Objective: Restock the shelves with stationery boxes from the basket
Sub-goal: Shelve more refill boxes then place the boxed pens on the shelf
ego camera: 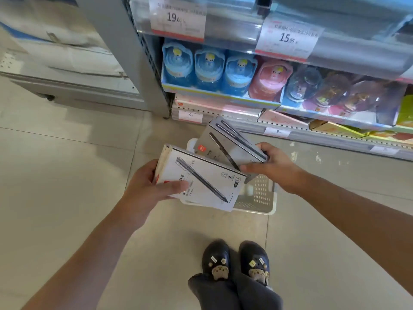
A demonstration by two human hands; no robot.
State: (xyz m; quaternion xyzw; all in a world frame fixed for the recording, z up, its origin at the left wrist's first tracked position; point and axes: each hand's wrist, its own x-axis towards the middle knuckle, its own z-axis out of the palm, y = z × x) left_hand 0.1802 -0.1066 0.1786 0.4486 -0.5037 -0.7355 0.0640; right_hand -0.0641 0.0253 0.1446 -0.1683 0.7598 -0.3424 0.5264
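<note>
My left hand [149, 189] grips a white pen box [205, 177] with a pen drawing on its face, thumb on top and fingers round its left end. My right hand [271, 163] grips a grey pen box [225, 142] by its near end, thumb under the front face. Both boxes hang above a white perforated basket [260, 198] on the floor, which they mostly hide. The grey box points toward the low shelves [245, 113].
The shelf unit on the right carries blue and pink bottle-shaped items [209, 70], round jars [330, 92], flat packs on the lowest tier and price tags [177, 17]. A grey metal upright [143, 70] stands at its left end. My two dark shoes [234, 262] stand on the tiled floor.
</note>
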